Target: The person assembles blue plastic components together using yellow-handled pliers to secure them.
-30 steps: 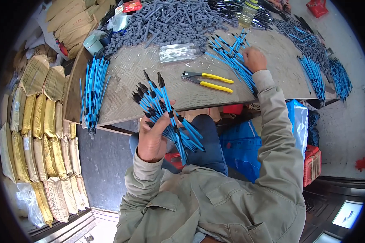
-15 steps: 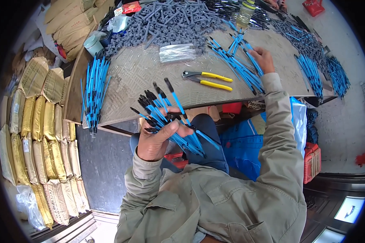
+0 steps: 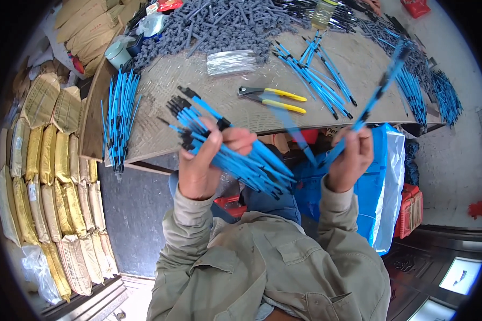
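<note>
In front of my lap, my left hand (image 3: 198, 168) is closed around a thick bundle of blue sticks with black fittings (image 3: 246, 166). The bundle slants with its black ends up and left. To its right, my right hand (image 3: 352, 158) pinches a blue stick with black fittings (image 3: 377, 93), smeared by motion and tilted up to the right. Between the hands hangs another blurred blue stick (image 3: 293, 131); whether I grip it I cannot tell. On the table lie yellow-handled pliers (image 3: 276, 99) and a loose group of blue sticks (image 3: 318, 80).
A heap of grey plastic parts (image 3: 225, 27) covers the table's far side, with a clear packet of thin strips (image 3: 231, 62) before it. Blue bundles lie at the left (image 3: 122, 112) and right (image 3: 412, 96). A bottle (image 3: 323, 15) stands far back. A blue bag (image 3: 377, 182) is by my right arm.
My right hand has come back from the loose sticks on the table toward my lap, bringing a blue stick. My left hand has shifted slightly up with its bundle, which now lies flatter.
</note>
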A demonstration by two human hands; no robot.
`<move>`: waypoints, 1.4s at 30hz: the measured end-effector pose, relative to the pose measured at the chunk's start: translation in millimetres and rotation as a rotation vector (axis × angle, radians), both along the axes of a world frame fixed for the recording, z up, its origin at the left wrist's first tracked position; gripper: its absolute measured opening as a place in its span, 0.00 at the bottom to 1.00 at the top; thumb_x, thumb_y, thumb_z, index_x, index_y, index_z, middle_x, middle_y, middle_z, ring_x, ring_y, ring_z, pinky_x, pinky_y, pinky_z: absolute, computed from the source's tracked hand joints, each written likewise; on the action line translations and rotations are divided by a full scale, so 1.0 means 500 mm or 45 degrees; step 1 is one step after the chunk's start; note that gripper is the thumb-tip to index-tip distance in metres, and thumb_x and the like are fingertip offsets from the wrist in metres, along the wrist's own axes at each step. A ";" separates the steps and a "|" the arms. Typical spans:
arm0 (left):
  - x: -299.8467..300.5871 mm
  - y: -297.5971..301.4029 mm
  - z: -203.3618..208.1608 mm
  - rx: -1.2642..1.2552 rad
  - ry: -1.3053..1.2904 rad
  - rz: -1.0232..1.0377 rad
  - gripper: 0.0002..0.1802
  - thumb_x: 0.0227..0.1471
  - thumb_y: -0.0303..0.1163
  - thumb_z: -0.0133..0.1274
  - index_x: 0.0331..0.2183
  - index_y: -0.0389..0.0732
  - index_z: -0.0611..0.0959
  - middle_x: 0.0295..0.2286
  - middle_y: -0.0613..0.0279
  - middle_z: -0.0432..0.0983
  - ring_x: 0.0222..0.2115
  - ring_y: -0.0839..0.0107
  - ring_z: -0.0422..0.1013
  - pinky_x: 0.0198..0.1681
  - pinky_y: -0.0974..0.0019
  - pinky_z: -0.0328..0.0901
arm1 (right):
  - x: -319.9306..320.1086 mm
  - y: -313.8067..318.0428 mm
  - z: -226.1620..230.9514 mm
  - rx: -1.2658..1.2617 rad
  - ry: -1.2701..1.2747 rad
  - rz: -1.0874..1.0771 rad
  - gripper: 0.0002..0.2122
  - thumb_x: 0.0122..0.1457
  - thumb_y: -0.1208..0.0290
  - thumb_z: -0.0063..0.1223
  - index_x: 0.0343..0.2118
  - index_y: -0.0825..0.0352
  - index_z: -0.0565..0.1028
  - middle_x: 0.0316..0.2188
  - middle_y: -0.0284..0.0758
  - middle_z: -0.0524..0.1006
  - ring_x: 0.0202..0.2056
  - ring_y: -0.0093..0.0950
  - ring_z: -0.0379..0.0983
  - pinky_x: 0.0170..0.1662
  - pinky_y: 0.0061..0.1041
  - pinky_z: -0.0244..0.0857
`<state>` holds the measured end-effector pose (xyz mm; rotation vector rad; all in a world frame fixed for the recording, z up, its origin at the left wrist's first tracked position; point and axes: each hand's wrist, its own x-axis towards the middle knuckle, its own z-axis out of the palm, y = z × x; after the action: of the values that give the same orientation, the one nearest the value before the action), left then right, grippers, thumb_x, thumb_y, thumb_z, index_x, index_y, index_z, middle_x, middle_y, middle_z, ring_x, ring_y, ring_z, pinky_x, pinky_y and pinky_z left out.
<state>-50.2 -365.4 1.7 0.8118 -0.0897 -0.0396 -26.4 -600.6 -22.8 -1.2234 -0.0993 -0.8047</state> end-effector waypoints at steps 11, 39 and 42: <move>-0.003 -0.026 -0.015 0.129 0.065 0.562 0.10 0.55 0.31 0.46 0.35 0.34 0.74 0.28 0.53 0.76 0.28 0.69 0.74 0.33 0.67 0.69 | -0.039 0.134 -0.046 -0.799 0.286 0.625 0.05 0.49 0.82 0.55 0.25 0.69 0.69 0.22 0.26 0.64 0.24 0.14 0.59 0.27 0.13 0.52; -0.047 0.004 0.009 0.206 0.024 -0.053 0.09 0.46 0.20 0.54 0.34 0.34 0.78 0.31 0.59 0.76 0.30 0.74 0.71 0.40 0.70 0.65 | -0.007 0.140 0.066 -0.891 -0.285 0.572 0.10 0.45 0.71 0.59 0.31 0.69 0.75 0.43 0.42 0.67 0.46 0.40 0.62 0.50 0.32 0.55; -0.053 -0.004 -0.011 0.436 -0.104 -0.003 0.09 0.46 0.19 0.54 0.34 0.35 0.78 0.32 0.62 0.75 0.32 0.77 0.70 0.39 0.72 0.64 | 0.004 0.160 0.077 -1.069 -0.378 0.583 0.10 0.44 0.71 0.59 0.30 0.69 0.76 0.45 0.42 0.67 0.48 0.41 0.61 0.51 0.34 0.53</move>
<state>-76.7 -367.4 -3.9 1.1556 -0.1643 -0.0241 -24.4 -520.7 15.7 -1.7563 -1.0046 -0.5327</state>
